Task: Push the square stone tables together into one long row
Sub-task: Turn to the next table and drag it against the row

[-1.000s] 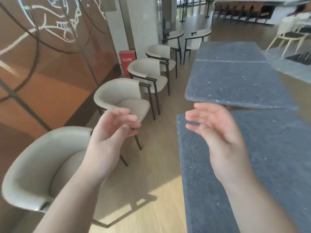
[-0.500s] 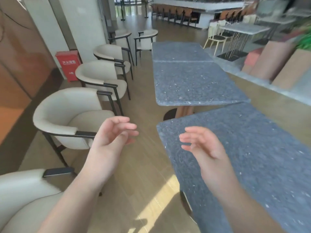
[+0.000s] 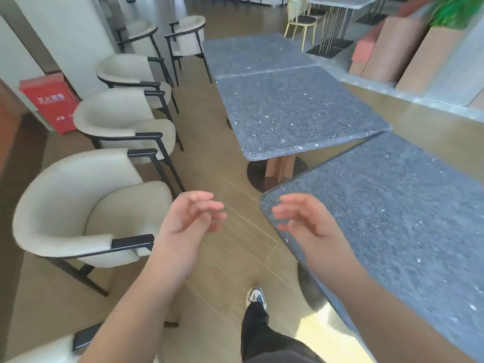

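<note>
Both hands hung in the air, gripping nothing. Left hand [image 3: 187,220] fingers [image 3: 209,205] were loosely curled over the floor [image 3: 230,247]. Right hand [image 3: 305,221] hovered above the near table [image 3: 398,218] corner, fingers relaxed. Beyond the fingertips, two joined tables [image 3: 288,100] stood apart, skewed from it.

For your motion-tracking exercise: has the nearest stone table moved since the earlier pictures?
Cannot tell. The camera swung, so everything shifts in view. Against the middle table, the nearest table keeps the same skewed gap, and neither the left hand nor the right hand touches it.
</note>
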The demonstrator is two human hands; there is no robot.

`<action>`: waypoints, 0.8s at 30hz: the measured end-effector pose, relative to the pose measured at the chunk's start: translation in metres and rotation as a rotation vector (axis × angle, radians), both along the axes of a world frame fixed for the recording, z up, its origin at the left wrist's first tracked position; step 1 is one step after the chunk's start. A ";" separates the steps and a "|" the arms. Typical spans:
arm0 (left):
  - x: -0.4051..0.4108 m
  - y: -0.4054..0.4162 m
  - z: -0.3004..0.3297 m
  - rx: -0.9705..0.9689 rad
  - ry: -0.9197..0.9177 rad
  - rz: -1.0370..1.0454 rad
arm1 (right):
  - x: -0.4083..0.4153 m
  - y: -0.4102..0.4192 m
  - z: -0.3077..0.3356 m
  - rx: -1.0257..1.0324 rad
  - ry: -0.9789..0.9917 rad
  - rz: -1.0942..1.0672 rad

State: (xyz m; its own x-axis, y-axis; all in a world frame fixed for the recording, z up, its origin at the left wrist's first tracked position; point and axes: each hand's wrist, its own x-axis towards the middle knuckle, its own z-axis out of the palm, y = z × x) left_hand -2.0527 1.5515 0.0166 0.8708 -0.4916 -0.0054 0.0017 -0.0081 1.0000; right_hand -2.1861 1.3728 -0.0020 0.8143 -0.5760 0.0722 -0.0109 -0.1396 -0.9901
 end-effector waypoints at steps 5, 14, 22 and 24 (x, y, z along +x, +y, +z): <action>0.093 -0.063 -0.023 0.094 -0.011 -0.060 | 0.074 -0.059 -0.024 0.073 0.031 -0.108; 0.248 -0.206 -0.039 0.282 0.045 -0.154 | 0.218 -0.195 -0.046 0.239 0.011 -0.230; 0.313 -0.310 -0.099 0.380 0.389 -0.366 | 0.248 -0.243 -0.083 0.338 0.138 -0.452; 0.328 -0.332 -0.111 0.415 0.445 -0.458 | 0.251 -0.247 -0.093 0.368 0.174 -0.555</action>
State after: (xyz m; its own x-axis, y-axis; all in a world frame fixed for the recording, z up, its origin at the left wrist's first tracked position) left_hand -1.7251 1.2199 -0.0942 0.4525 -0.6845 -0.5716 0.3094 -0.4806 0.8205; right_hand -1.9352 1.1257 -0.0949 0.3740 -0.8730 -0.3130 -0.1464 0.2777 -0.9495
